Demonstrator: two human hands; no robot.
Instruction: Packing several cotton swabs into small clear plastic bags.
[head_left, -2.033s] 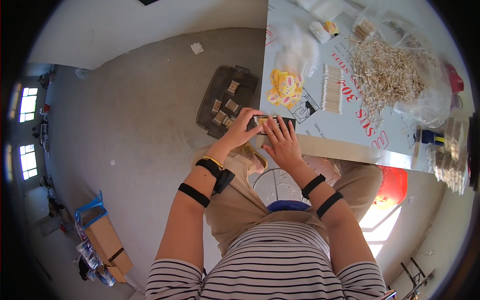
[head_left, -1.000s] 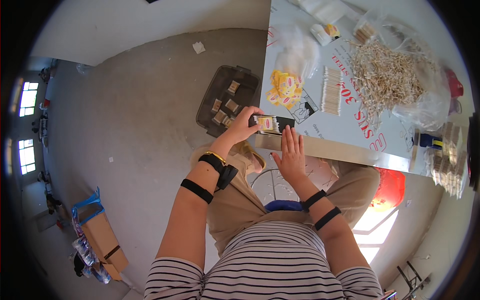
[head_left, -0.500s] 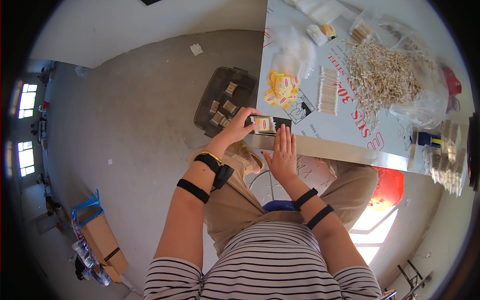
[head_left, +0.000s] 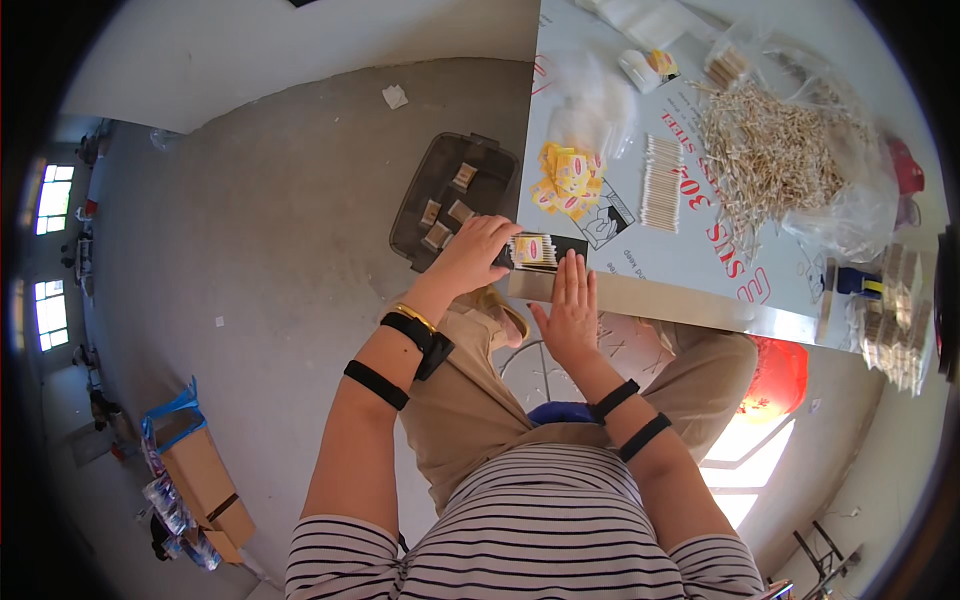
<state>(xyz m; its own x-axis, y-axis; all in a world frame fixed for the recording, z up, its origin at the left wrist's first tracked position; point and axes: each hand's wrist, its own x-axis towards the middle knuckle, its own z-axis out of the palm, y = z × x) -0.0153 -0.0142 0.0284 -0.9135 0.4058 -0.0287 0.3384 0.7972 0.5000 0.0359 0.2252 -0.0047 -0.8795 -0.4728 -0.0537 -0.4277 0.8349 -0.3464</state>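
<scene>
A small row of cotton swabs with a yellow and white label card [head_left: 533, 250] lies on a black pad [head_left: 573, 246] at the table's near left corner. My left hand [head_left: 468, 250] is closed at the left end of these swabs, its fingers bent and thumb below; the fingertips partly hide what they grip. Flat and stretched out, the fingers of my right hand [head_left: 573, 310] rest on the pad's near edge, beside the right end of the swabs. Farther up the table are a pile of yellow cards [head_left: 570, 180] and a neat row of swabs [head_left: 661, 184].
Loose swabs [head_left: 770, 150] are heaped by a clear plastic bag [head_left: 850, 205] on the metal table [head_left: 660, 285]. Below the table's left edge, a dark bin [head_left: 408, 215] holds several small packs. Bundled swabs [head_left: 895, 335] hang at the right; a red bag [head_left: 778, 375] is below.
My left hand has turned slightly, its fingers now more bent over the left end of the swabs. My right hand stays flat on the pad's edge. The view has shifted a little.
</scene>
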